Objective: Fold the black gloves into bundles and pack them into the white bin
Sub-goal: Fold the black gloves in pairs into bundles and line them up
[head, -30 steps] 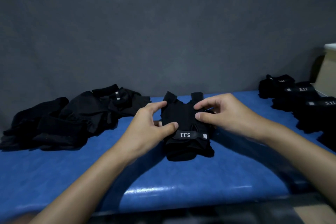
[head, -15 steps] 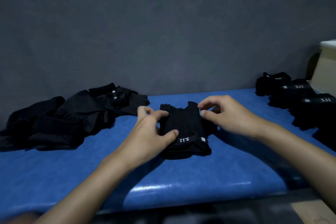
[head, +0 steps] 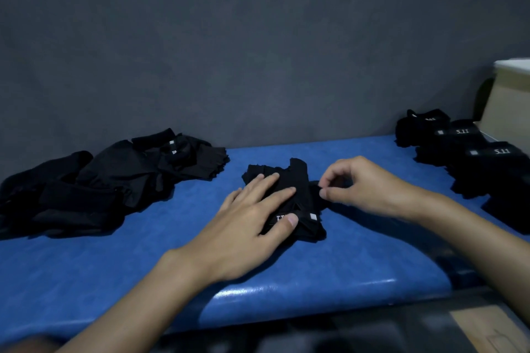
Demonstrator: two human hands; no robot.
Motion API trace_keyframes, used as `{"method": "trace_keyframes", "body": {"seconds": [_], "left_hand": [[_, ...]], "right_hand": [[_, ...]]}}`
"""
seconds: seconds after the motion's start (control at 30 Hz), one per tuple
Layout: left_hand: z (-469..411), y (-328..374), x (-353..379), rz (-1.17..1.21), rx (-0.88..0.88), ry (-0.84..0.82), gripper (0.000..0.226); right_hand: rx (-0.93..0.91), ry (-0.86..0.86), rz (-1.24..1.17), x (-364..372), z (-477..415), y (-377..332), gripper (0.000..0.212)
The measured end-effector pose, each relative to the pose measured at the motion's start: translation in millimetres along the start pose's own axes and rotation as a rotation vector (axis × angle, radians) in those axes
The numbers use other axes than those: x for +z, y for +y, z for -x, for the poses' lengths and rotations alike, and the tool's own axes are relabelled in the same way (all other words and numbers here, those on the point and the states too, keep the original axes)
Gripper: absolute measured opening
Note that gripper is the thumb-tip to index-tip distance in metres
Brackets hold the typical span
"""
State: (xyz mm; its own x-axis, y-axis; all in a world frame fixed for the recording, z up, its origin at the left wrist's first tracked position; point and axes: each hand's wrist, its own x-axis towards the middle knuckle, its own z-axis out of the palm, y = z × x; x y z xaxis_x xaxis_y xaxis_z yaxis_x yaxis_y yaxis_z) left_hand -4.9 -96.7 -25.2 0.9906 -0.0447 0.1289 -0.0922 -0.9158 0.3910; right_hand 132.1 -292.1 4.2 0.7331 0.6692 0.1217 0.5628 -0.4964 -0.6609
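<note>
Black glove [head: 299,173] — crumpled, flattened, white-lettered

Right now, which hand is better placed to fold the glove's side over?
The right hand. It pinches the right edge of the black glove, so it can probably fold it over. The left hand lies flat on top, pinning the glove to the blue table.

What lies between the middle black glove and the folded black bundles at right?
The right hand, above bare blue padded table; head view shows it.
</note>
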Motion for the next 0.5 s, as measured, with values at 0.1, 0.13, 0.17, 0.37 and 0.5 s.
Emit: {"method": "trace_keyframes", "body": {"seconds": [0.1,0.13,0.17,0.37,0.5], "left_hand": [[1.8,2.1,-0.8,-0.002,-0.022,0.002,0.059],[1.9,2.6,-0.6,-0.005,-0.024,0.01,0.06],[1.9,2.2,0.2,-0.011,-0.023,0.023,0.062],[0.2,-0.3,1.8,0.031,-0.043,0.139,0.074],[-6.7,-8.3,-5.6,0.156,-0.151,0.261,0.044]], "right_hand": [[-0.101,0.093,-0.021,0.2,-2.5,-0.7,0.011],[-0.121,0.112,-0.034,0.6,-3.3,-1.0,0.013],[-0.131,0.121,-0.046,1.6,-4.2,-0.6,0.015],[-0.069,0.079,0.002,11.4,-12.1,10.8,0.012],[-0.095,0.134,-0.093,13.0,-13.4,7.5,0.01]]}}
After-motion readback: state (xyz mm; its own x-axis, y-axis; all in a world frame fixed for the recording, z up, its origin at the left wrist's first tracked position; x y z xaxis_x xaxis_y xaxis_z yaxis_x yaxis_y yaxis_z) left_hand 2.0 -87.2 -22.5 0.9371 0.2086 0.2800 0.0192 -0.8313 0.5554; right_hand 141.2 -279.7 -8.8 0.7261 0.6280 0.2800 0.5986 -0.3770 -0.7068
